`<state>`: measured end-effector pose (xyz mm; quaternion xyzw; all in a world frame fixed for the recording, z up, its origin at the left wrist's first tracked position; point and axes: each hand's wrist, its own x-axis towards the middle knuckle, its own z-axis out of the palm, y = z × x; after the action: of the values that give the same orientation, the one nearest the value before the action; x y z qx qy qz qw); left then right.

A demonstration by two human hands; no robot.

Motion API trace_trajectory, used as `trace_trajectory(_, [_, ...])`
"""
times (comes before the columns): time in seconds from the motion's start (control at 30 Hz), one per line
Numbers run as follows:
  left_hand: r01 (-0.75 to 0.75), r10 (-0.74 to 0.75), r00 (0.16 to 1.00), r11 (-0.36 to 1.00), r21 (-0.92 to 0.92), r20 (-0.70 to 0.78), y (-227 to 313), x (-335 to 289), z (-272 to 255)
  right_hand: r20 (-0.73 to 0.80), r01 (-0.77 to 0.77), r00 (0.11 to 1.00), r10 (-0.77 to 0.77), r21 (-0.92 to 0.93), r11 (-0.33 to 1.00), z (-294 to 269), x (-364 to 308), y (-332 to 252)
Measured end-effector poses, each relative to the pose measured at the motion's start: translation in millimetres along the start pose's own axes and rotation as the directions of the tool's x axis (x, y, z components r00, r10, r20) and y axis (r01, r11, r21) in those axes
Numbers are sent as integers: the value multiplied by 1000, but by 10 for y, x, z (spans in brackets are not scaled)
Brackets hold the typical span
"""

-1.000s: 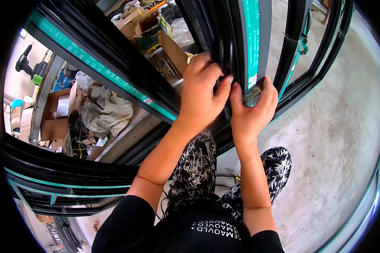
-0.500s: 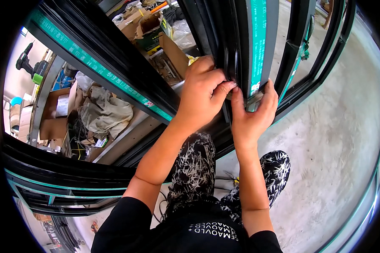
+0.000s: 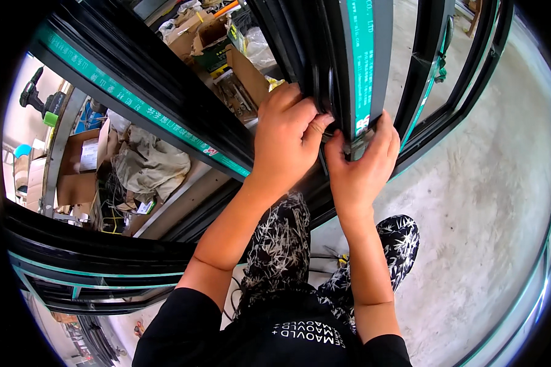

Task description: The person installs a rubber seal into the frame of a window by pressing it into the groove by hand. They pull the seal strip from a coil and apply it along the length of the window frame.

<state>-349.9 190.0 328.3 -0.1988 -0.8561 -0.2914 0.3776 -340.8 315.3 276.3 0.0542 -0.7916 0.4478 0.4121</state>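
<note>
Black aluminium frame profile [image 3: 324,55] with teal protective strip, upright before the person; left hand [image 3: 288,137] fingers pinched on its black gasket; right hand [image 3: 361,168] fingers clamped around profile's lower end.

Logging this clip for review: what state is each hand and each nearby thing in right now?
left hand: fingers curled, pinching the black seal strip at the frame's channel.
right hand: gripping the frame's lower end, thumb up.
black seal strip: partly seated in the channel.
black window frame: upright, green protective tape on.
cordless drill: lying unused on the bench.
cardboard boxes: open.
</note>
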Motion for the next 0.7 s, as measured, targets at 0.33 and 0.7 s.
trace_trajectory(0.33, [41,-43,999,998,50,27,-9,-21,-3,67,71,995,-74,41,997,-114,-96,139])
trace_trajectory(0.7, [-29,28,999,1000,-7,-20,1,14,7,-69,139,988,-140,-12,990,50,-165,231])
